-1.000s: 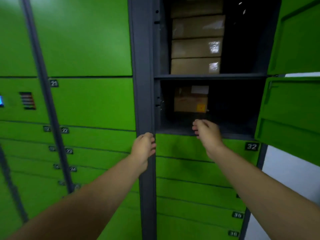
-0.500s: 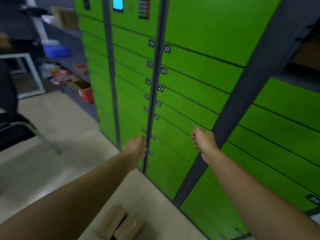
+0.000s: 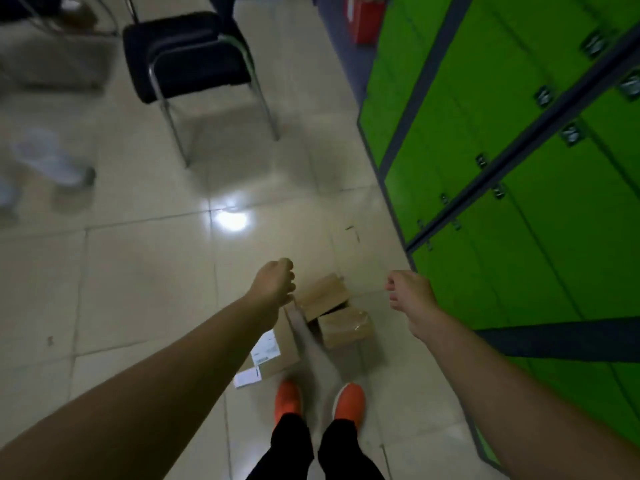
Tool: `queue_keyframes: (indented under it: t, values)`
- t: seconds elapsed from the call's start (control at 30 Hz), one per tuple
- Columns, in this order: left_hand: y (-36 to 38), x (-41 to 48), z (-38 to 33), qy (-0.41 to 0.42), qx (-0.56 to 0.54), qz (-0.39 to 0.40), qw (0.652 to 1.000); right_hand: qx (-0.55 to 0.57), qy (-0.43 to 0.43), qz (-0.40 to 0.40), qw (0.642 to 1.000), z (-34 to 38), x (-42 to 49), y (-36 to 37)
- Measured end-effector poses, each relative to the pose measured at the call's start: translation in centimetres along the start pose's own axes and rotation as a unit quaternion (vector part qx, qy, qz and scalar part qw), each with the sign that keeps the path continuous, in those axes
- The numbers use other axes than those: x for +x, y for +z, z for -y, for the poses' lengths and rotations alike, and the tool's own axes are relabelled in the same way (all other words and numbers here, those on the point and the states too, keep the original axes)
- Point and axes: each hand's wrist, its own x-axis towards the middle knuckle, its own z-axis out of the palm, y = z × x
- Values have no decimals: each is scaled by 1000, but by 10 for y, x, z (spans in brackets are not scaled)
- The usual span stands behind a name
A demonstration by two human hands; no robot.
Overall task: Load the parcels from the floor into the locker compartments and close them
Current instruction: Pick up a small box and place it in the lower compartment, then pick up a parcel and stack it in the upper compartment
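Three brown cardboard parcels lie on the tiled floor just ahead of my orange shoes: a flat one with a white label (image 3: 277,351), one tilted above it (image 3: 325,294) and a taped one (image 3: 346,327) to its right. My left hand (image 3: 273,284) hovers over the pile's left side, fingers loosely curled, holding nothing. To the right of the parcels my right hand (image 3: 408,294) hangs over the floor, also loosely curled and empty. The green lockers (image 3: 519,168) with closed doors fill the right side.
A black chair with metal legs (image 3: 194,64) stands on the floor ahead at upper left. A red box (image 3: 367,15) sits by the locker's far end. A white slip of paper (image 3: 246,377) lies beside my left shoe. Blurred pale objects are at the far left.
My view has swung from the open locker compartment down to the floor. Both hands left the locker front and now hang over the parcels by my feet.
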Motion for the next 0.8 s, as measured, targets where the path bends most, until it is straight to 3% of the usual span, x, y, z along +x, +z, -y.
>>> queue_keyframes:
  t: [0.3,0.47,0.7,0.8]
  values:
    - [-60,148,147,-48,2,-131,990,-52,68,101,991,-105,104,152]
    - [-81,243,244,-91,21,-207,974,-122,64,162,977,-184,171,236]
    - [-109,347,351,-107,144,-319,931,-198,50,196,959,-263,247,321]
    - [-122,378,379,-136,146,-353,914,-206,40,207,956,-283,268,341]
